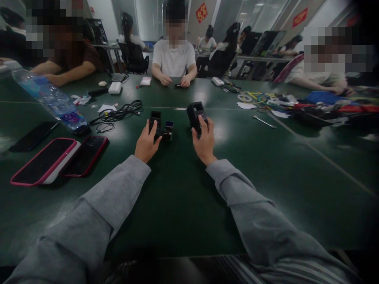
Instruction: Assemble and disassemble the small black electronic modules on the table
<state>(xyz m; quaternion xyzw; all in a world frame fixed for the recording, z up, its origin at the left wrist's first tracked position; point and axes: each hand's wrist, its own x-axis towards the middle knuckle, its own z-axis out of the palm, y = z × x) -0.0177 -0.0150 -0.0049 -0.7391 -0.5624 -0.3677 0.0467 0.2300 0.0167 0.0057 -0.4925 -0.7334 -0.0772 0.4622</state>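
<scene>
My left hand point(148, 141) is closed on a small black box-shaped device point(155, 119) at the middle of the green table. Just right of it, a small block with a dark screen-like top point(168, 130) stands on the table, close to my left fingertips. My right hand point(205, 140) grips a larger black box-shaped device point(196, 112) with a recessed top, tilted a little. Its underside is hidden, so I cannot tell whether it touches the table. The exact kind of either device does not show.
On the left lie a pink-edged phone point(44, 161), a red-edged phone point(87, 156), a dark phone point(34, 136) and a tilted water bottle point(50, 96). Black cables point(124, 112) lie behind. At right are a wrench point(264, 122) and tangled wires point(296, 104). A person point(174, 59) sits opposite.
</scene>
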